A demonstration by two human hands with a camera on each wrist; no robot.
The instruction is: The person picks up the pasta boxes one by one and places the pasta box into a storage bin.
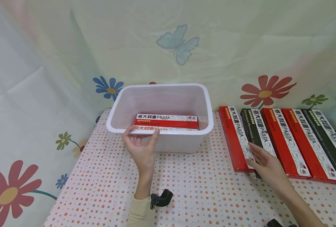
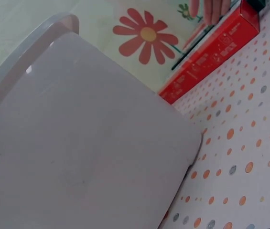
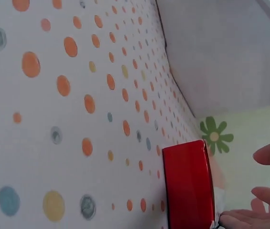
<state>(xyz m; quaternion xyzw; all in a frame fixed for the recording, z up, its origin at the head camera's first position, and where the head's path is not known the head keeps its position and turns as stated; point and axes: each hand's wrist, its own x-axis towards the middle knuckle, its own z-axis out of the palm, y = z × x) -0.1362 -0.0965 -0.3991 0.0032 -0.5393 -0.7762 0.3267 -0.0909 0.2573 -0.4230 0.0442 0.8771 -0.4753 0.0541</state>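
Observation:
A white plastic tub (image 1: 182, 143) stands on the table, and my left hand (image 1: 141, 148) holds its front rim. Inside the tub lies a red and white pasta box (image 1: 168, 122), with part of another pasta box's lettering along its lower edge. To the right, my right hand (image 1: 267, 165) is over the leftmost red pasta box (image 1: 232, 142) of a row, its fingertips at the white strip. In the right wrist view, those fingers (image 3: 268, 195) are spread at the end of that box. A black pasta box (image 1: 250, 126) lies beside it, partly under the hand.
More red pasta boxes (image 1: 281, 148) and another black pasta box (image 1: 324, 138) continue the row to the right. A dotted cloth (image 1: 202, 189) covers the table. Behind hangs a floral curtain (image 1: 224, 50), close to the tub and boxes.

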